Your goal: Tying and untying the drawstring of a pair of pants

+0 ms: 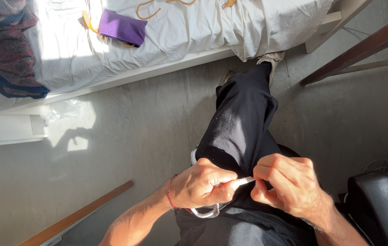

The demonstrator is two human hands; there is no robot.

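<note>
I look down at my lap, in black trousers (244, 123). My left hand (203, 184), with a red thread bracelet on the wrist, is closed around a thin pale strap or cord (244, 181). My right hand (285, 182) pinches the other end of that strap between thumb and fingers. A loop of the same pale strap (205, 213) hangs below my left hand. The two hands are close together above my thigh.
A bed with a white sheet (180, 32) lies ahead, with a purple pouch (122, 27), tan cords and a patterned cloth (2, 45) on it. A black chair arm (378, 205) is at the right, wooden legs (358, 50) at the upper right, grey floor (135, 136) between.
</note>
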